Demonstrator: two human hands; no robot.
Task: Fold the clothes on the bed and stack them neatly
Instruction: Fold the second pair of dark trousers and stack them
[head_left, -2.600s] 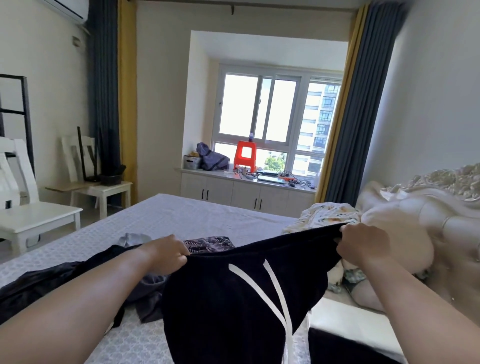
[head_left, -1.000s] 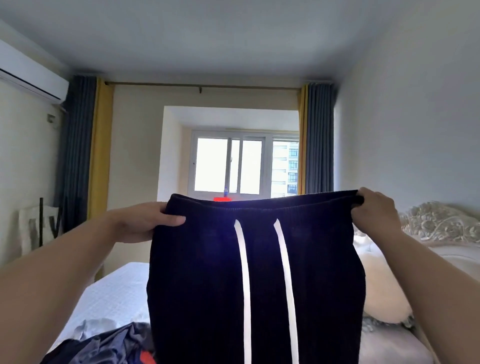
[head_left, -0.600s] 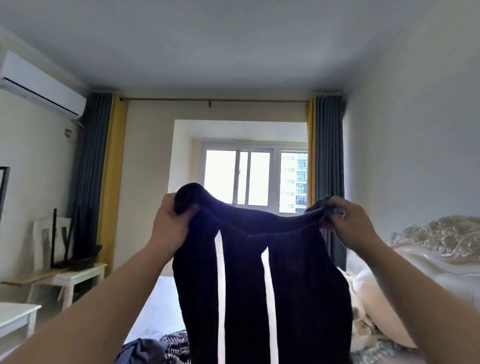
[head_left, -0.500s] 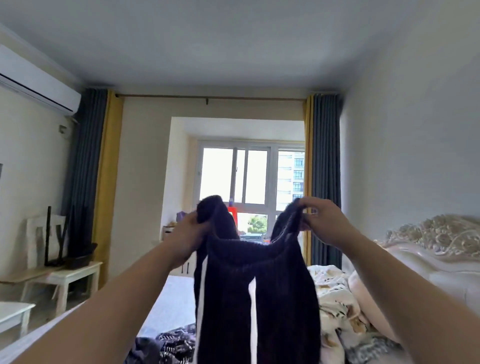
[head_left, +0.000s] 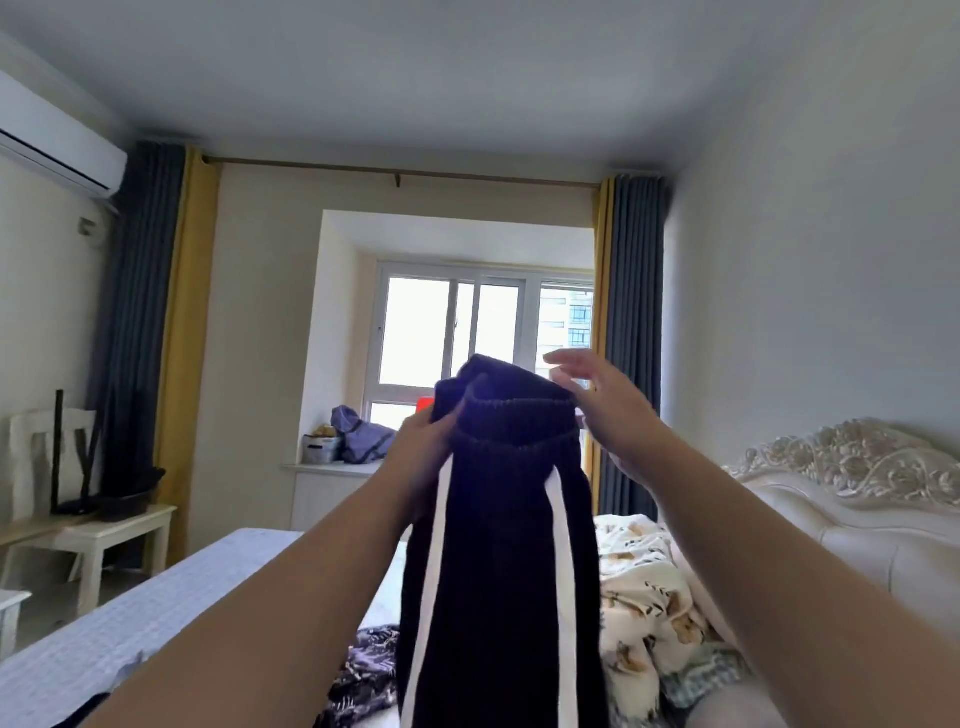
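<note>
The bed (head_left: 156, 613) runs along the bottom of the view, its far edge toward the window and its carved headboard (head_left: 852, 467) on the right. Unfolded clothes lie in the middle of it: a cream printed garment (head_left: 639, 582) toward the headboard side and a dark patterned garment (head_left: 363, 675) beside it. Above them hang the black trousers (head_left: 498, 571) with white side stripes, doubled lengthwise so the stripes fall on either edge. The left hand (head_left: 421, 452) holds the grip, fingers closed on the doubled waistband. The right hand (head_left: 602, 405) is wide, fingers spread beside the waistband, holding nothing. To fold well, I judge the free hand should run down and match the leg seams, then lower the trousers flat onto a bare part of the bed before halving them.
</note>
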